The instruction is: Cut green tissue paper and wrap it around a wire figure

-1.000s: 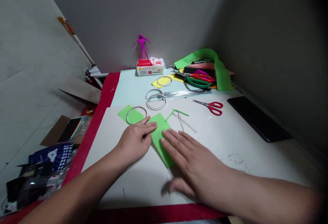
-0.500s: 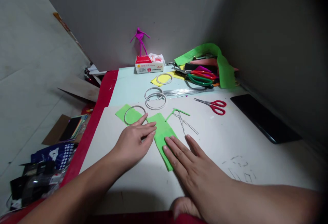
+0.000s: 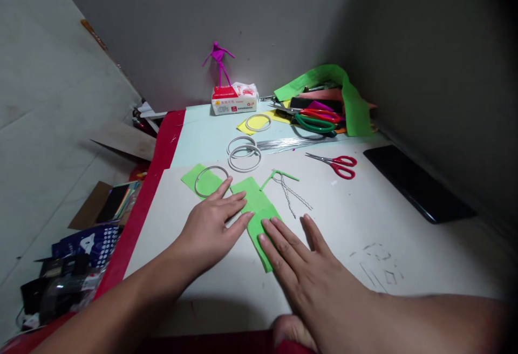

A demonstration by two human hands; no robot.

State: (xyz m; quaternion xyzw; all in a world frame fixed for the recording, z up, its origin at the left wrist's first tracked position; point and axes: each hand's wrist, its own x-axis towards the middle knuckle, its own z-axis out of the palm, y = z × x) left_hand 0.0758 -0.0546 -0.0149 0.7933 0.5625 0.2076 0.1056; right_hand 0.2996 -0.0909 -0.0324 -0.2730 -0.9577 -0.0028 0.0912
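A bright green strip (image 3: 259, 204) lies flat near the middle of the pale tabletop (image 3: 335, 208), slanting from far left to near right. Its surface is matt and slightly creased, with the far end cut nearly straight. A faint line crosses it about midway; whether that is a fold or an overlapping layer, I cannot tell. Its near right part is hidden under fingers.

The left hand (image 3: 210, 224) comes in from the near left, palm down. Its fingers are released and slightly bent, two of them resting along the strip's left edge, with the thumb reaching onto the strip nearer the person. Another finger stretches toward the far side, close to a grey ring (image 3: 212, 167) that lies over a smaller green piece (image 3: 202, 180).

The right hand (image 3: 315, 273) comes in from the near right, also palm down. Its fingers are released and extended, three side by side on the strip's near part, and the little finger spread to the right. The thumb sits apart, at the tabletop's near edge.

Just right of the strip's far part lies a twisted wire frame (image 3: 283, 183), its far end wrapped in green. Red-handled scissors (image 3: 334, 165) lie farther right, near a black flat object (image 3: 416, 184).
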